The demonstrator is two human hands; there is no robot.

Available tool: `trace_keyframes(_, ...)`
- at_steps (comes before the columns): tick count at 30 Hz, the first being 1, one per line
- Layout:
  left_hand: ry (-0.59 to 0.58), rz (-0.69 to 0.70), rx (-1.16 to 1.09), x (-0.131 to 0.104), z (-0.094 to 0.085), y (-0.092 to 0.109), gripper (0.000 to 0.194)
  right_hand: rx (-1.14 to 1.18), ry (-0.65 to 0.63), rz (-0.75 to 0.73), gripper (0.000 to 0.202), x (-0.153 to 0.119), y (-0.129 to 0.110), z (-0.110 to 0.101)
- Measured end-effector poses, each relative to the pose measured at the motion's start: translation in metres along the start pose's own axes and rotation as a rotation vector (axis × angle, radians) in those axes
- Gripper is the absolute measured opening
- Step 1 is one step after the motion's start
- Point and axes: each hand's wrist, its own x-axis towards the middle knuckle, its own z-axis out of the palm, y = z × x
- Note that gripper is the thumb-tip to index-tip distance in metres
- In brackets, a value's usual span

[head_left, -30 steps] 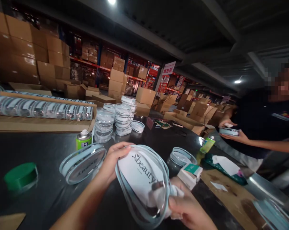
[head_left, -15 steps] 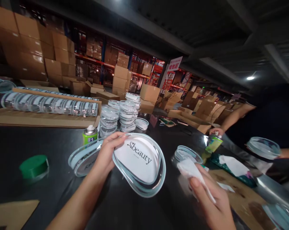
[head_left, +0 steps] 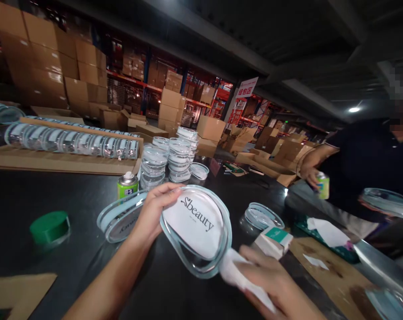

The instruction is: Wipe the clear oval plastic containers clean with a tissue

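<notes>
Case (head_left: 197, 231) (lettered) in left grip (head_left: 155, 209)

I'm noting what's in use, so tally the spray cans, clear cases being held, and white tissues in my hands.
Spray cans: 2, one on the table, one with a co-worker
Held clear cases: 2, one in your left hand, one with the co-worker
White tissue: 1, right hand
Total: 5

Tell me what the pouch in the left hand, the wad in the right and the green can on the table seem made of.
Pouch: probably clear, glossy plastic; its see-through rim catches highlights. Wad: matte white tissue or thin cloth, by its limp shape; blur leaves which open. Green can: likely printed metal, by its shiny silver shoulder.
</notes>
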Motion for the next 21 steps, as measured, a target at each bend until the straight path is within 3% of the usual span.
trace_keyframes(2, 0.009, 0.005, -0.003, 0.003, -0.003, 0.002, 0.023, 0.107, 0.070, 0.030, 0.014, -0.014, 0.002, -0.005)
trace_keyframes(6, 0.015, 0.004, 0.001, 0.004, -0.004, 0.003, 0.025, 0.103, 0.311, 0.156, 0.016, -0.025, 0.009, -0.015)
trace_keyframes(15, -0.006, -0.033, 0.006, -0.001, 0.004, -0.001, 0.026, 0.042, 0.362, 0.070, 0.030, 0.015, 0.002, -0.004)
trace_keyframes(18, 0.007, -0.013, -0.018, 0.002, 0.001, -0.002, 0.026, 0.068, 0.238, 0.073, 0.023, 0.009, 0.007, 0.006)
trace_keyframes(21, 0.060, 0.046, -0.078, 0.009, -0.007, 0.002, 0.025, 0.339, -0.110, -0.027, 0.016, -0.009, 0.013, 0.026)
